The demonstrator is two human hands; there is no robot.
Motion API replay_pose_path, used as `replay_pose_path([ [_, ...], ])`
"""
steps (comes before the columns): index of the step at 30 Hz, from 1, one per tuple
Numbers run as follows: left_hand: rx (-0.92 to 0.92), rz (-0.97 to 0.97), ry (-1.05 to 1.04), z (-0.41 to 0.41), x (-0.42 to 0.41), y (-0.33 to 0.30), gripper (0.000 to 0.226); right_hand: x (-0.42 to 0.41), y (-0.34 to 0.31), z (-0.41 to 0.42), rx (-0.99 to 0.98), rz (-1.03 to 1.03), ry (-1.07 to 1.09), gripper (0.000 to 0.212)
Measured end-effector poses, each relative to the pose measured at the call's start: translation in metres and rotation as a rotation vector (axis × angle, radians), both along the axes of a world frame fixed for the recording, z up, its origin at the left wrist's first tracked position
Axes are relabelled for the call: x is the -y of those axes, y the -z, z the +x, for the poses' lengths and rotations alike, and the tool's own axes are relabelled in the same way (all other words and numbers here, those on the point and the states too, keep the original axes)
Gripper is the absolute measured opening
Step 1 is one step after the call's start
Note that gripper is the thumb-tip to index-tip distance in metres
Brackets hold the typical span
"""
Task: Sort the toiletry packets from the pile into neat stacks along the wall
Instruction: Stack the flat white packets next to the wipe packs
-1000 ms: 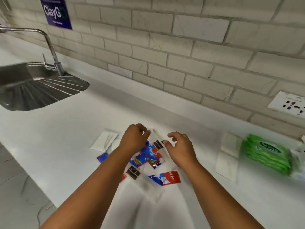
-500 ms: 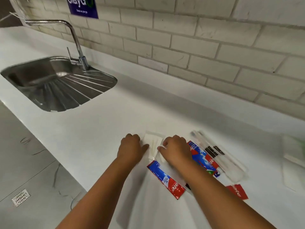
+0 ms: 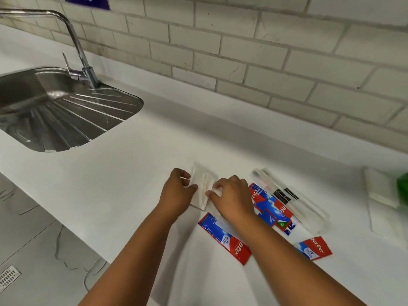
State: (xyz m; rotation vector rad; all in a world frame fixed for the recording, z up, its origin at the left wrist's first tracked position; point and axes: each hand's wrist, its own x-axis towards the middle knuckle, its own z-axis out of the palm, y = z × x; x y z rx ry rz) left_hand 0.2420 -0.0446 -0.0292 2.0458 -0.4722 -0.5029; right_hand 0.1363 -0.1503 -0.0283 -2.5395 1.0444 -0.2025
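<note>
A white packet (image 3: 202, 186) lies on the white counter (image 3: 123, 173) between my hands. My left hand (image 3: 176, 193) holds its left edge with curled fingers and thumb. My right hand (image 3: 231, 195) pinches its right side. Red and blue toothpaste sachets lie near my right arm: one (image 3: 223, 237) below the hand, a small pile (image 3: 271, 208) to its right, one (image 3: 313, 248) further right. Clear toothbrush packets (image 3: 293, 199) lie diagonally beyond them.
A steel sink (image 3: 55, 111) with a tap (image 3: 77, 49) is at the left. White flat packets (image 3: 382, 193) and a green pack (image 3: 403, 188) sit at the right edge. A tiled wall (image 3: 265, 51) backs the counter. The counter's front edge drops to grey floor (image 3: 33, 250).
Both hands left the middle of the pile and moved left onto the white packet. The view swung left, so the sink shows more and the green pack is nearly out of frame.
</note>
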Motion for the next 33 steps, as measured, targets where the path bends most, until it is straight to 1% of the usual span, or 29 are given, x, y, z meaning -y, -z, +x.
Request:
replay_pose_path([
  [2, -0.073, -0.104, -0.038, 0.000, 0.002, -0.006, 0.029, 0.003, -0.004, -0.004, 0.099, 0.087, 0.054, 0.040],
  [7, -0.202, -0.227, -0.016, -0.018, 0.022, -0.018, 0.031, 0.019, -0.021, -0.024, 0.381, 0.559, 0.233, 0.033],
  [9, -0.210, -0.247, 0.011, -0.034, 0.035, -0.022, 0.030, 0.031, -0.026, -0.038, 0.461, 0.645, 0.305, 0.027],
  [11, -0.207, -0.270, 0.038, -0.049, 0.046, -0.024, 0.030, 0.040, -0.027, -0.051, 0.532, 0.687, 0.375, 0.023],
  [14, -0.230, -0.283, 0.081, -0.080, 0.069, -0.029, 0.030, 0.058, -0.027, -0.083, 0.630, 0.667, 0.435, 0.023],
  [19, -0.251, -0.253, 0.139, -0.147, 0.107, -0.031, 0.018, 0.092, -0.028, -0.160, 0.633, 0.562, 0.490, 0.025],
  [24, -0.273, -0.215, 0.289, -0.228, 0.154, -0.026, 0.021, 0.126, -0.025, -0.254, 0.698, 0.566, 0.578, 0.027],
  [27, -0.215, -0.190, 0.349, -0.269, 0.184, -0.020, 0.021, 0.149, -0.022, -0.300, 0.698, 0.524, 0.631, 0.026],
  [30, -0.180, -0.145, 0.404, -0.307, 0.207, -0.009, 0.021, 0.168, -0.010, -0.338, 0.646, 0.483, 0.690, 0.024],
  [33, -0.083, -0.110, 0.411, -0.330, 0.233, -0.001, 0.018, 0.190, -0.001, -0.360, 0.598, 0.426, 0.685, 0.023],
])
